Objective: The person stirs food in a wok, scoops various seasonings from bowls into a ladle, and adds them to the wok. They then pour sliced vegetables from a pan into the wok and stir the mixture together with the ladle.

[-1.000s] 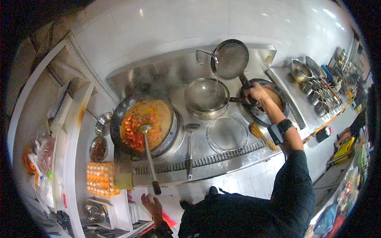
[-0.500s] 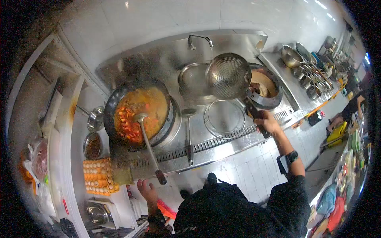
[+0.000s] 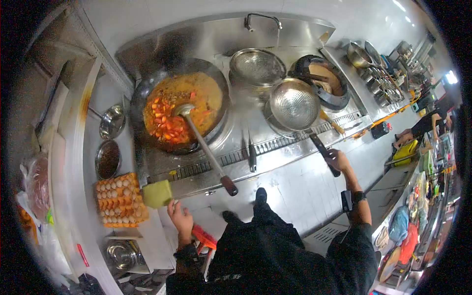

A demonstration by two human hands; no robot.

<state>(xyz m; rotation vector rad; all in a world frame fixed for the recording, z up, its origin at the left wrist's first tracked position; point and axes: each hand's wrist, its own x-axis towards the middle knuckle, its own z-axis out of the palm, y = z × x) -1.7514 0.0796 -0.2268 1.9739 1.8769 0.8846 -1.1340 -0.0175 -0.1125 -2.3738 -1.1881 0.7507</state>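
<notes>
My right hand (image 3: 337,161) is closed around the dark handle (image 3: 323,151) of a perforated metal strainer (image 3: 295,105). The strainer's bowl is low over the steel stovetop, in front of a round metal pan (image 3: 257,67). My left hand (image 3: 180,221) is empty, its fingers loosely apart, just below a green sponge-like pad (image 3: 157,194) at the stove's front left corner. A large black wok (image 3: 221,91) holds orange-brown broth with red chunks (image 3: 168,121). A ladle (image 3: 204,142) leans in it, its dark handle end past the stove's front edge.
Beside the wok are an egg tray (image 3: 120,200), a bowl of dark seasoning (image 3: 107,160) and a metal bowl (image 3: 112,121). A second wok (image 3: 339,100) holds pale liquid, at right. Water runs from the tap (image 3: 263,16). Another person (image 3: 432,125) is at far right.
The strainer has come down from mid-air to low over the stovetop, and my right hand has moved with its handle. My left hand has risen slightly toward the pad. The view has shifted.
</notes>
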